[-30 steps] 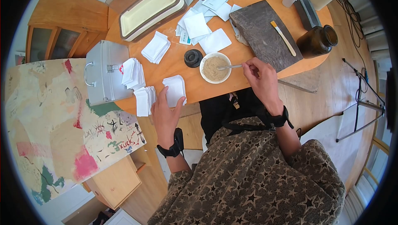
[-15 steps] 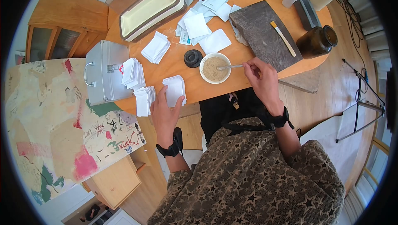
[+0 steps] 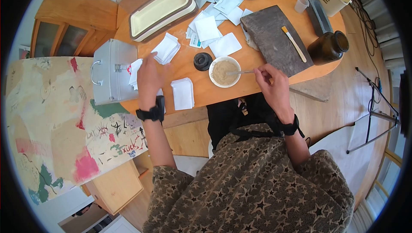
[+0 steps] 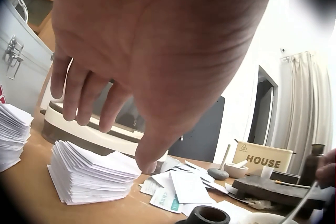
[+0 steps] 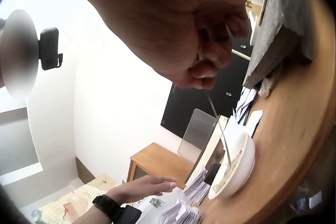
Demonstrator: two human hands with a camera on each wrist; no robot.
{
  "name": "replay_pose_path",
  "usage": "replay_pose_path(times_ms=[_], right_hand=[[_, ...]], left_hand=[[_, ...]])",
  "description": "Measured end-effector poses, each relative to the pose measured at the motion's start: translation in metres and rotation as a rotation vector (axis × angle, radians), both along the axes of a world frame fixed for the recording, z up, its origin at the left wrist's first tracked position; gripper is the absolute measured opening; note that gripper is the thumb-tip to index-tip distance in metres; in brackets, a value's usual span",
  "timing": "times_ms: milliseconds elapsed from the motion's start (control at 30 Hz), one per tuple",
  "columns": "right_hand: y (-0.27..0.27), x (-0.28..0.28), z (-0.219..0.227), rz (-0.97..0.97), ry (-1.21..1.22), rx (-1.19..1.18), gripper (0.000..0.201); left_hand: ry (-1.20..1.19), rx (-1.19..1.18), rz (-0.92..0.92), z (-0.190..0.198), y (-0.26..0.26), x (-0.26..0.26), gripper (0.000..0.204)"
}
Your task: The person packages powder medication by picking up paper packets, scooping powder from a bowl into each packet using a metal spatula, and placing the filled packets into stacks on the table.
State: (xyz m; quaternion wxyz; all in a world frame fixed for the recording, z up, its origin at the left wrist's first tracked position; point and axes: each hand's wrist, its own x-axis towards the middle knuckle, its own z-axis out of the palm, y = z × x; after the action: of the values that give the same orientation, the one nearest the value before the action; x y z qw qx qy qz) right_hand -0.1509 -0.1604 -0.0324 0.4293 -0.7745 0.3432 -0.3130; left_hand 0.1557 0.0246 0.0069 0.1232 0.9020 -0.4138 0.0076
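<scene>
My right hand [image 3: 273, 88] pinches the thin metal handle of a spoon [image 3: 242, 72]. The spoon's other end rests in a white bowl [image 5: 247, 167] of beige, paste-like powder [image 3: 224, 72]. Extended and holding nothing, my left hand [image 3: 151, 76] hovers over the left side of the table. Its fingers [image 4: 90, 95] spread above and behind a stack of white paper packets [image 4: 92, 174]. Another packet stack [image 3: 183, 94] lies near the table's front edge, and a further stack [image 3: 134, 73] beside the silver case is partly hidden by the hand.
A silver case [image 3: 113, 72] stands at the left, a cream tray [image 3: 161, 12] behind. Loose pale packets [image 3: 225, 1] spread at the back. A small black round pot [image 3: 202, 61] sits beside the bowl. Rightward are a dark slab [image 3: 274, 35] bearing a brush [image 3: 294, 44], and a brown jar [image 3: 328, 48].
My left hand has left the front packet stack and moved up and left toward the stacks by the case. The right hand stays at the bowl with the spoon.
</scene>
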Motion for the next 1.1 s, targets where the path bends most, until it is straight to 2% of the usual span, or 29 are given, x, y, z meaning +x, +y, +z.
replay_pose_path(times_ms=[167,400,567,833,967,1100], right_hand=[[0.002,-0.005,0.001,-0.005,0.007,-0.014,0.017],[0.001,-0.009,-0.001,-0.004,0.028,-0.012,0.016],[0.001,-0.009,0.001,-0.01,0.02,-0.005,0.016],[0.001,-0.008,0.0,-0.001,0.034,-0.024,0.016],[0.001,-0.008,-0.003,-0.017,0.017,-0.046,0.016],[0.001,-0.008,0.004,-0.025,-0.017,-0.003,0.015]], left_hand=[[0.048,0.101,-0.009,-0.009,-0.019,0.046,0.066],[0.133,0.236,-0.017,-0.023,-0.037,0.073,0.078],[0.135,0.262,-0.015,-0.028,-0.042,0.079,0.079],[0.114,0.249,-0.017,-0.015,-0.044,0.067,0.074],[0.025,0.143,-0.068,-0.008,-0.038,0.053,0.069],[0.05,0.012,-0.075,0.007,-0.032,0.008,0.066]])
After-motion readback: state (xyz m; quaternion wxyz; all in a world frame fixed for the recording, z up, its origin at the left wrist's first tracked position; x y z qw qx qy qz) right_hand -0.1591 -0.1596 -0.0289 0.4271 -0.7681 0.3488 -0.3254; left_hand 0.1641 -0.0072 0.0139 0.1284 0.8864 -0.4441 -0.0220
